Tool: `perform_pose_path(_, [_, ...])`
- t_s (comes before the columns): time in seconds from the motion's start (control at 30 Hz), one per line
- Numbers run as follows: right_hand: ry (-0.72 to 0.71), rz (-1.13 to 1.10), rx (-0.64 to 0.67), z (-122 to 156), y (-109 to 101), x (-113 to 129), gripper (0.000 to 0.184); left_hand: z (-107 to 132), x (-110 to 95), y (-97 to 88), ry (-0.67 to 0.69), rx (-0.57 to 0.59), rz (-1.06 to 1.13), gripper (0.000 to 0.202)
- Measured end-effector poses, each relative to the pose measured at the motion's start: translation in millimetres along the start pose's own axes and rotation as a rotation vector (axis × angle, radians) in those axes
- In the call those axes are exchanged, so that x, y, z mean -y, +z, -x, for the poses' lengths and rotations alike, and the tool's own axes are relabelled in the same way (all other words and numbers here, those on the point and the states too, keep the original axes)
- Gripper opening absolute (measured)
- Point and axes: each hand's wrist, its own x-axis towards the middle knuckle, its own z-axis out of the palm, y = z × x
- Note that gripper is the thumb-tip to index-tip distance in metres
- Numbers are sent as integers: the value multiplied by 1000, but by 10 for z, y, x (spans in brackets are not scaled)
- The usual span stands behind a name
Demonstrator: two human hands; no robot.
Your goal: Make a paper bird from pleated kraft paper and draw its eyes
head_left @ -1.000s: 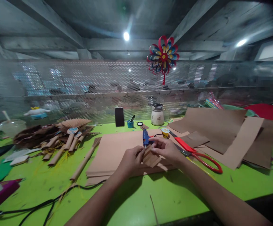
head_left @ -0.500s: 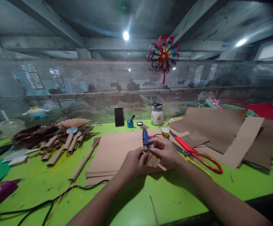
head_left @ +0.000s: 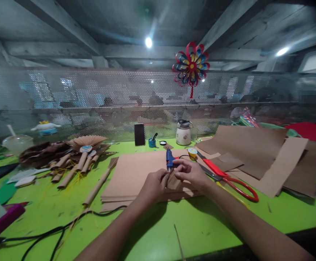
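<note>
A small folded piece of brown paper [head_left: 174,182] is held between both hands, just above a stack of brown sheets [head_left: 130,174] that lies directly beneath them. It is gripped on one side by the thumb and curled fingers of the left hand [head_left: 152,185]. On the other side it is pinched by the fingertips of the right hand [head_left: 192,174], which are drawn together on its upper edge. The two hands are kept close, almost touching, with the paper between them. Just beyond the fingertips a blue glue gun [head_left: 169,159] is seen standing on the sheets, and a small yellow cup [head_left: 192,153] is set just beyond the right hand. Red-handled scissors [head_left: 228,177] are laid just to the outer side of the right hand and wrist. Well to the outer side of the left hand, rolled paper fans [head_left: 84,159] are piled on the green table [head_left: 201,224]. A black cable [head_left: 65,228] is trailed across the table beside the left forearm. Farther beyond the hands, a pale jar [head_left: 183,132] is placed by the mesh screen.
</note>
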Motion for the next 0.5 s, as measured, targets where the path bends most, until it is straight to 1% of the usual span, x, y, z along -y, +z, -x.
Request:
perform_pose_path(0.17, [-25, -6, -14, 1, 21, -8, 43, 13, 12, 46, -4, 25, 40, 31])
perform_pose_path(0.33, [-57, -3, -31, -14, 32, -54, 39, 13, -9, 56, -21, 79, 102, 35])
perform_pose_path(0.5, [-87, 45, -26, -16, 48, -78, 37, 13, 13, 76, -10, 41, 78, 30])
